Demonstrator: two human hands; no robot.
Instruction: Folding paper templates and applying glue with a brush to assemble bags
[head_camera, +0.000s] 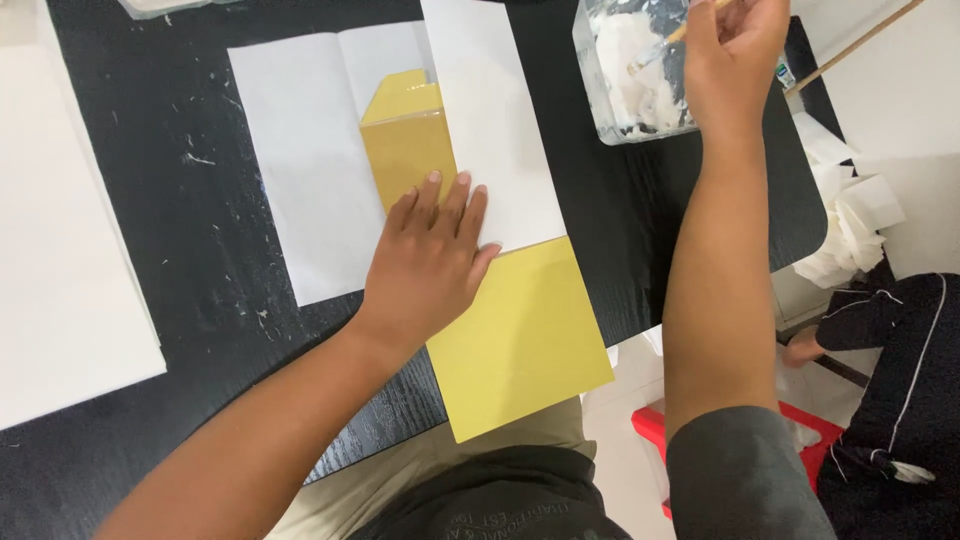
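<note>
Two hands at work: left hand (428, 262) lies flat, fingers spread, pressing the yellow card envelope (520, 330) and white paper strip (495, 120) onto the black desk (190, 250); right hand (735, 55) pinches a thin wooden brush (668, 38) over the clear plastic tub (625, 75), well apart from the envelope.

Glossy yellow card (520, 330) under matt white paper (495, 120). Black worktop (190, 250), grainy wood texture, flecked with white. Clear plastic tub (620, 70), smeared inside.
</note>
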